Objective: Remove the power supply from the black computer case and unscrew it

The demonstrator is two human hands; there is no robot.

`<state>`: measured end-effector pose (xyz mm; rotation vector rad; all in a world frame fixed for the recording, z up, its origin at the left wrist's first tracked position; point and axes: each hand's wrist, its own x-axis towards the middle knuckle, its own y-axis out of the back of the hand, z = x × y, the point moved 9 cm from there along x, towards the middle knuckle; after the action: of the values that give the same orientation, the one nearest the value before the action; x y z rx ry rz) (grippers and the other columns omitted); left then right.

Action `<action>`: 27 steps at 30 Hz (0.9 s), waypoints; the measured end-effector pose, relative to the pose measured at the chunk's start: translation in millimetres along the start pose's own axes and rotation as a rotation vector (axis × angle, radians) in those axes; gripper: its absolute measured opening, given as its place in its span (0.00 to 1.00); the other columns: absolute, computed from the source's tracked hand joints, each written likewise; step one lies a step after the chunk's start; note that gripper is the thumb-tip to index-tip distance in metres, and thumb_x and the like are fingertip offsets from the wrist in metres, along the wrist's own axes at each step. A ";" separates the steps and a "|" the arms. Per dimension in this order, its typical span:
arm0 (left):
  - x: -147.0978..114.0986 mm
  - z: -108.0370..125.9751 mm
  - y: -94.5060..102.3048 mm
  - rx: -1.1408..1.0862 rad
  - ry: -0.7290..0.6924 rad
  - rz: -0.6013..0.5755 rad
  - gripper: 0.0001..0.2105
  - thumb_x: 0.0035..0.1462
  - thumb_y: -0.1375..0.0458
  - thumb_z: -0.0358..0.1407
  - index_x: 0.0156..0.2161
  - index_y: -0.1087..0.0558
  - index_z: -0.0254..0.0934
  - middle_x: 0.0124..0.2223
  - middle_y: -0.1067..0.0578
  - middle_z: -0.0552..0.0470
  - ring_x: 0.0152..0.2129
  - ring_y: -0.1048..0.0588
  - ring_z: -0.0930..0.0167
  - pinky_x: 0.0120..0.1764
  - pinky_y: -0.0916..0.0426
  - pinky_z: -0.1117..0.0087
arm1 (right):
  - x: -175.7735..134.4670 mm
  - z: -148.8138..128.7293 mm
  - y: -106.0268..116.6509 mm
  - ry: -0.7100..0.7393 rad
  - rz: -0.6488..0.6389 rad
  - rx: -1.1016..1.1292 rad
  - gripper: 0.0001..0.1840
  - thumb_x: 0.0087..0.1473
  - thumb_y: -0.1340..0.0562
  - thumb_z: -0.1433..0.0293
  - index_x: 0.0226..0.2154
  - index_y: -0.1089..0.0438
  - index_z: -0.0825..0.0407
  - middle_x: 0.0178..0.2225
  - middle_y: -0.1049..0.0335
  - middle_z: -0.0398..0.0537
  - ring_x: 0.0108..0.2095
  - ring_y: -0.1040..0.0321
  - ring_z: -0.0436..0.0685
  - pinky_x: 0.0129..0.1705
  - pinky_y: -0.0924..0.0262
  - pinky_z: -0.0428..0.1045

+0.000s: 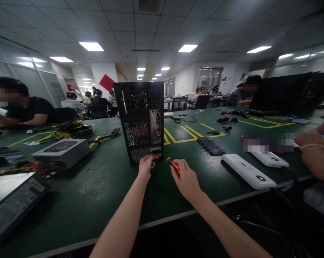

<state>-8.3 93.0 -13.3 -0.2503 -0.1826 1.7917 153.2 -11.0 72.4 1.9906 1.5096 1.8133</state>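
A black computer tower (144,116) stands upright on the green table, its rear panel with ports and perforated vents facing me. My left hand (146,165) is at the lower right of that panel, beside the power socket, with its fingers pinched together; whatever they hold is too small to make out. In my right hand (187,179) is an orange and black screwdriver (174,165), gripped by the handle. Its thin shaft points up and left toward the tower's lower right edge, close to my left fingers. I cannot tell whether the tip touches a screw.
Power supply units (62,152) with bundled cables lie at the left. On the right are a dark phone (211,146), white power banks (248,171) and another person's hands (314,143). Yellow tape (183,135) marks the green table (102,200). Black monitors (280,91) stand at the back right.
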 end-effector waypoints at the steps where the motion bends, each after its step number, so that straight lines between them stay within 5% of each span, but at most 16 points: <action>1: 0.5 -0.3 0.3 0.000 -0.003 -0.001 0.08 0.43 0.46 0.28 0.31 0.29 0.29 0.32 0.25 0.45 0.12 0.40 0.83 0.14 0.51 0.79 | -0.1 3.6 0.6 -0.033 0.002 0.003 0.09 0.57 0.51 0.67 0.38 0.41 0.53 0.34 0.34 0.50 0.31 0.33 0.54 0.29 0.39 0.47; 6: 0.8 -0.5 0.5 0.006 -0.010 0.000 0.08 0.42 0.46 0.29 0.31 0.29 0.29 0.32 0.25 0.45 0.12 0.39 0.83 0.15 0.51 0.79 | -0.4 10.5 1.1 -0.101 -0.024 -0.018 0.10 0.57 0.51 0.65 0.37 0.41 0.53 0.30 0.32 0.46 0.26 0.33 0.53 0.25 0.41 0.46; 12: -2.9 3.9 -2.1 0.016 -0.025 0.001 0.08 0.42 0.46 0.29 0.31 0.29 0.29 0.31 0.26 0.46 0.11 0.40 0.83 0.14 0.53 0.79 | -0.7 -9.6 -4.0 0.064 -0.044 -0.042 0.09 0.54 0.49 0.72 0.40 0.42 0.54 0.40 0.37 0.53 0.37 0.34 0.56 0.35 0.38 0.49; 19: -2.3 2.8 -1.0 0.026 -0.013 0.003 0.10 0.42 0.45 0.32 0.32 0.29 0.29 0.32 0.26 0.45 0.12 0.40 0.83 0.14 0.52 0.79 | -1.1 5.4 -0.6 -0.052 -0.011 -0.108 0.12 0.57 0.52 0.64 0.38 0.39 0.53 0.31 0.33 0.48 0.26 0.32 0.53 0.25 0.41 0.45; 27: 0.1 0.6 0.2 0.040 -0.015 0.007 0.09 0.42 0.45 0.33 0.32 0.29 0.30 0.32 0.26 0.46 0.12 0.39 0.83 0.15 0.51 0.79 | -0.7 -11.8 0.8 0.062 0.016 -0.007 0.10 0.53 0.49 0.72 0.40 0.42 0.53 0.40 0.37 0.52 0.36 0.34 0.55 0.35 0.38 0.48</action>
<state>-8.6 93.1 -12.8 -0.2096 -0.1567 1.8029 144.6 -18.2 76.0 1.9660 1.5055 1.9013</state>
